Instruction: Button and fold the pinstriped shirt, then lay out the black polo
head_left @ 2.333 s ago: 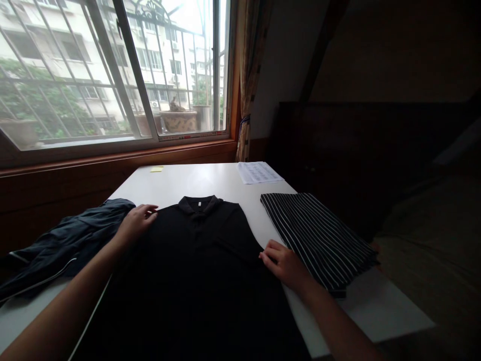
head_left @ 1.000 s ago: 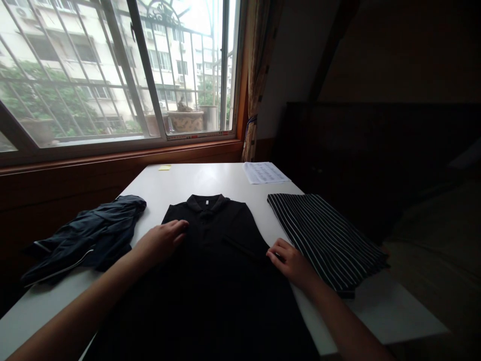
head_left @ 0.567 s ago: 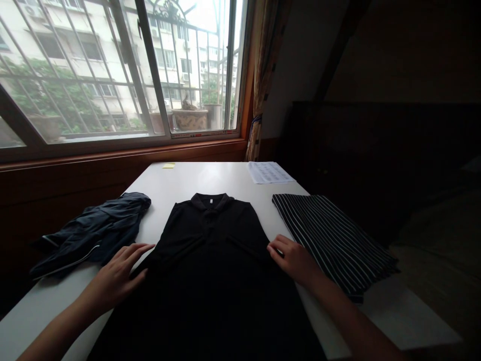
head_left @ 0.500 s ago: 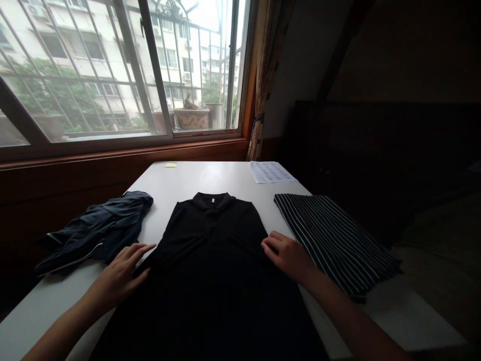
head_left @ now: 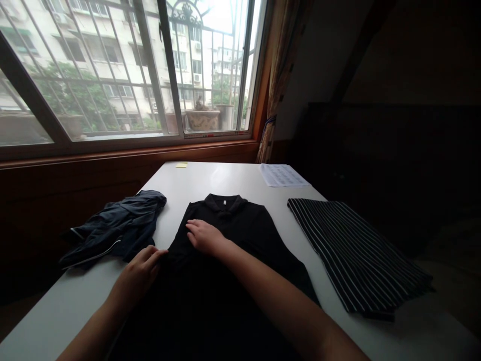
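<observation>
A black short-sleeved polo shirt (head_left: 210, 291) lies face up on the white table, its collar toward the window. At its left edge, by the sleeve, my left hand (head_left: 137, 276) pinches the cloth between thumb and fingers. My right hand (head_left: 205, 236) rests on the left chest of the shirt, fingers lying over the fabric, with its forearm crossing the shirt. The shirt's lower end runs out of view in deep shadow.
To the left lies a crumpled dark navy garment (head_left: 120, 225) with white piping. A black-and-white striped cloth (head_left: 349, 250) is folded at the right. Printed papers (head_left: 283, 175) and a yellow sticky note (head_left: 181, 165) sit on the table's (head_left: 218, 175) far end, below the window.
My right hand has left the shirt's right edge and crossed to its left chest. My left hand went onto the chest, then back to the left edge, where it now pinches. The view turned left.
</observation>
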